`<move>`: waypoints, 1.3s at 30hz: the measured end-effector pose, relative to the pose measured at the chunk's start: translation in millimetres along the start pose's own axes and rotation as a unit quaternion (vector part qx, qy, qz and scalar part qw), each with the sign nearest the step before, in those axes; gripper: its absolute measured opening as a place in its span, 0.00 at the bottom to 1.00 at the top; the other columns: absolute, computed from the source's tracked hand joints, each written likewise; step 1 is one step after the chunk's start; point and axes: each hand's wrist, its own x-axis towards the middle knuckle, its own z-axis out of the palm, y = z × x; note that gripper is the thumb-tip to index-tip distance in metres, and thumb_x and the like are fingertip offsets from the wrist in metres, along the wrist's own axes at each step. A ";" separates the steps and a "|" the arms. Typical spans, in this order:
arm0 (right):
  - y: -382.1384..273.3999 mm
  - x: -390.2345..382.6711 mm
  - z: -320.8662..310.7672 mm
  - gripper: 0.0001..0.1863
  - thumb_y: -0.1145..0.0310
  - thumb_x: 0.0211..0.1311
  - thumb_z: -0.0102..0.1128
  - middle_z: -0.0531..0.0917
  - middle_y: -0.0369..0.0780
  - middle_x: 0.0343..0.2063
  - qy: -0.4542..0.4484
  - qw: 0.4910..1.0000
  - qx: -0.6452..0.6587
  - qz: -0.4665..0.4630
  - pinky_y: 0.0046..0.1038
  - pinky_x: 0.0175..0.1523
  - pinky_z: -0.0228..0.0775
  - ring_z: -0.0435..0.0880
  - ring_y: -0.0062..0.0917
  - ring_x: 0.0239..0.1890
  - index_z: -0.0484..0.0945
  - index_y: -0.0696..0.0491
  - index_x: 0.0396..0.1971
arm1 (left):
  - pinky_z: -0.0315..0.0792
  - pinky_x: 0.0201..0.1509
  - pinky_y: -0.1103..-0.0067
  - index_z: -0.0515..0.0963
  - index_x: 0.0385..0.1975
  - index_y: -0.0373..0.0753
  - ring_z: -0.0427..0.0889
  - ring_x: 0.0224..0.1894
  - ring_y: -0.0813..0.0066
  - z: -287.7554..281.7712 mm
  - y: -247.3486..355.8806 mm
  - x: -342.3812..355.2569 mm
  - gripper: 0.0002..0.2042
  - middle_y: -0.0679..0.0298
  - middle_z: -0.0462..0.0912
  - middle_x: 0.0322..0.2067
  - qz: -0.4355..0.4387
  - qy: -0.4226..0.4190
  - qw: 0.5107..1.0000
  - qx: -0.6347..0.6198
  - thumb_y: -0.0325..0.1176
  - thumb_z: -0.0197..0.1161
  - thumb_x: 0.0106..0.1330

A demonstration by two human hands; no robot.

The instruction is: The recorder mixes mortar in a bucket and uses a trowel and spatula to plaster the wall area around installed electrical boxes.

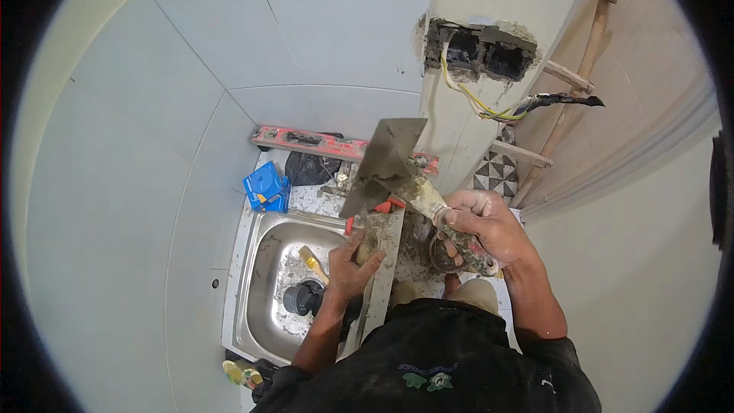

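Fwd-L of R grip (497,229); trowel blade (386,157)

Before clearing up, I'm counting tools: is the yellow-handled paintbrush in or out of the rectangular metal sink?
In: the paintbrush shows inside the rim of the metal sink.

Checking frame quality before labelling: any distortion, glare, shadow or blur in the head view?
Head view: black rim around the circular image, left tiles with bowed seams; head view: soft bright reflections on the steel sink, wall cutout dark inside; head view: trowel without obvious motion blur.
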 end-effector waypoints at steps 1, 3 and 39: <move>-1.2 0.8 0.2 0.11 0.69 0.62 0.56 0.80 0.40 0.24 -0.015 1.000 -0.015 -0.018 0.23 0.21 0.68 0.78 0.22 0.18 0.78 0.63 0.37 | 0.77 0.40 0.76 0.74 0.50 0.27 0.84 0.36 0.72 -2.4 0.3 1.0 0.25 0.52 0.85 0.34 0.002 -0.003 1.000 0.000 0.32 0.72 0.54; -0.6 2.0 1.1 0.11 0.68 0.64 0.55 0.79 0.38 0.24 -0.027 0.999 -0.030 -0.036 0.21 0.21 0.66 0.78 0.20 0.19 0.78 0.62 0.37 | 0.77 0.40 0.76 0.74 0.50 0.28 0.85 0.36 0.67 -8.6 1.5 3.7 0.26 0.49 0.84 0.34 0.017 -0.015 0.998 0.059 0.32 0.73 0.53; -31.1 205.3 125.5 0.37 0.73 0.67 0.51 0.74 0.39 0.30 0.360 0.797 0.195 -0.445 0.23 0.36 0.69 0.75 0.20 0.31 0.42 0.61 0.70 | 0.73 0.28 0.81 0.75 0.45 0.24 0.76 0.24 0.80 -60.6 -32.6 -41.6 0.19 0.64 0.79 0.26 -0.161 0.035 0.981 -0.100 0.28 0.67 0.56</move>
